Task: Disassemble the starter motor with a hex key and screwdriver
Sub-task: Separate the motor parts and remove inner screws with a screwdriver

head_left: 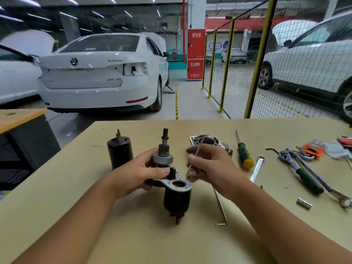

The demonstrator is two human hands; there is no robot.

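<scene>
Left hand [140,173] grips the starter motor assembly [167,168], fingers and thumb curled round the middle just under the pinion gear [163,151], holding it up above the table [76,187]. Shaft points up and away; silver bracket plate with a round hole faces the camera, black solenoid cylinder [176,200] hangs below it toward the viewer.

Right hand [209,166] pinches a thin hex key [194,159], motion-blurred, held upright just right of the assembly, lower tip near the bracket plate; contact with the plate cannot be told.

On the table: black motor housing [120,152] standing upright at left, well apart from the hands, with terminals sticking up. Aluminium end housing [205,140] lies behind the right hand, partly hidden. Green-and-yellow screwdriver [244,152] lies right of it, a flat silver wrench [257,169] beside that. 1 long through-bolt [221,208] lies under the right wrist. Farther right: ratchet wrench [299,168] with green grip, combination spanner [323,182], small socket [304,203], orange hex key set [312,149].

Background: white sedan [99,73], yellow-post mesh fence [257,73].
</scene>
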